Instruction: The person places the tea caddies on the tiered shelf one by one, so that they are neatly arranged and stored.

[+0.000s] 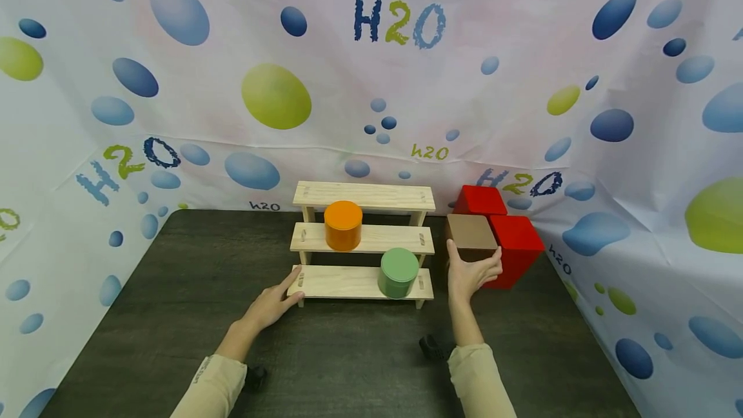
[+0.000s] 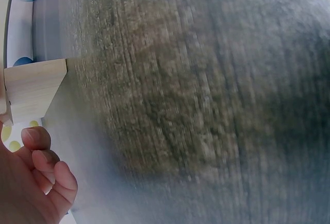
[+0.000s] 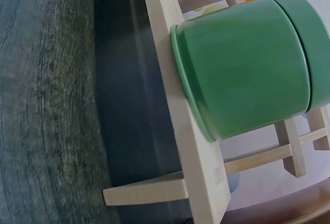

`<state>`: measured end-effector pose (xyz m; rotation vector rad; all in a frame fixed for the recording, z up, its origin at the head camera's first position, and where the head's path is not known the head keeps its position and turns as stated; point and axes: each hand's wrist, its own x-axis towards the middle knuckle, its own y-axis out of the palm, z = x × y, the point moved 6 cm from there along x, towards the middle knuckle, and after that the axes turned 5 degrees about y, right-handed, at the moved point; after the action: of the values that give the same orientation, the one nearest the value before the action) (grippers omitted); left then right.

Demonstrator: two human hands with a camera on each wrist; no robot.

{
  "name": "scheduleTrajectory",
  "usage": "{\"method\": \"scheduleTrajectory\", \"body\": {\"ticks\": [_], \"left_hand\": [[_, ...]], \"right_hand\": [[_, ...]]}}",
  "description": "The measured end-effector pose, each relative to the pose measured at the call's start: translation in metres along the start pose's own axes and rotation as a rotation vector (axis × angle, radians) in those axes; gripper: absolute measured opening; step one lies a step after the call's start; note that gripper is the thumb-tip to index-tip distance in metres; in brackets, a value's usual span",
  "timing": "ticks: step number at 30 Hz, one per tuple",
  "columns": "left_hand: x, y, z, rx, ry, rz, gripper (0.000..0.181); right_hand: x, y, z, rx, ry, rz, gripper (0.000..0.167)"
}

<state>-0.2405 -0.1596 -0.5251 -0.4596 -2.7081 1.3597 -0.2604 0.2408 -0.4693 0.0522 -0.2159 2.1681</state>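
A three-step wooden shelf stand stands in the middle of the dark table. My left hand holds the left end of its lowest step with thumb and forefinger; in the left wrist view the other fingers curl beside the wood. A green lidded canister stands upright on the right part of that step. An orange canister is on the middle step. Right of the stand, my right hand grips a brown box, thumb at its left side, fingers at its right. The right wrist view does not show the hand.
Two red boxes stand against the brown box, behind it and to its right. A white printed sheet with dots walls off the table's back and sides. The dark tabletop spreads out in front of the stand.
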Motion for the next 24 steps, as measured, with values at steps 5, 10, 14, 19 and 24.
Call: {"method": "scheduleTrajectory", "body": {"ticks": [5, 10, 14, 19, 24], "left_hand": [[0.000, -0.001, -0.001, 0.004, 0.006, -0.006, 0.067], [-0.001, -0.001, -0.001, 0.006, 0.004, -0.004, 0.067], [-0.001, -0.001, 0.000, -0.007, -0.004, 0.000, 0.067], [0.000, 0.000, 0.001, -0.016, 0.003, -0.007, 0.067], [0.000, 0.001, 0.000, -0.005, 0.014, -0.009, 0.068]], "right_hand": [[0.000, -0.002, -0.002, 0.005, -0.035, -0.009, 0.099], [0.000, -0.004, -0.002, 0.004, -0.060, -0.004, 0.098], [0.000, -0.005, 0.000, 0.003, -0.086, 0.006, 0.095], [-0.001, -0.007, 0.001, 0.000, -0.106, 0.012, 0.095], [-0.001, -0.011, 0.003, 0.009, -0.130, 0.004, 0.095]]}}
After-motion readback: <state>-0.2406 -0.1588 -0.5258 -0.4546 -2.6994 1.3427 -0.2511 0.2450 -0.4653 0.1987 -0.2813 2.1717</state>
